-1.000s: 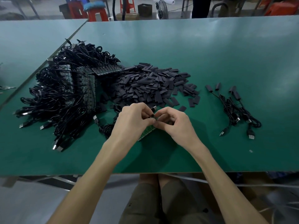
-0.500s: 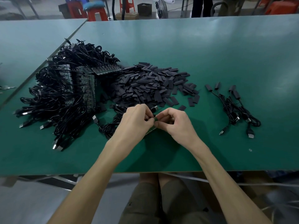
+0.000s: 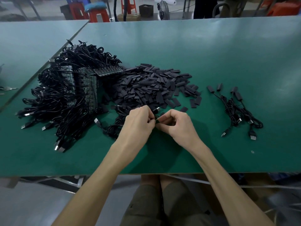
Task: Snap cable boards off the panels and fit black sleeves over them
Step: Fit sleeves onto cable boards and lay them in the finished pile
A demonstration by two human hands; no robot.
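Observation:
My left hand [image 3: 138, 126] and my right hand [image 3: 177, 126] meet fingertip to fingertip just above the green table [image 3: 228, 54]. Between them they pinch a small dark cable board [image 3: 156, 120] with a thin black cable running off it; most of it is hidden by my fingers. Behind my hands lies a heap of flat black sleeves [image 3: 146, 85]. To the left, the panels [image 3: 86, 88] stand in a big tangle of black USB cables [image 3: 53, 101].
A small bunch of sleeved cables [image 3: 236, 111] lies on the right of the table. A second green table [image 3: 24, 46] adjoins at the far left. Red stools [image 3: 97, 13], a fan and boxes stand beyond the far edge. The near table edge runs just below my forearms.
My hands have shifted slightly away from me and closed tighter together. The green panel strip that showed under my left hand is out of sight now.

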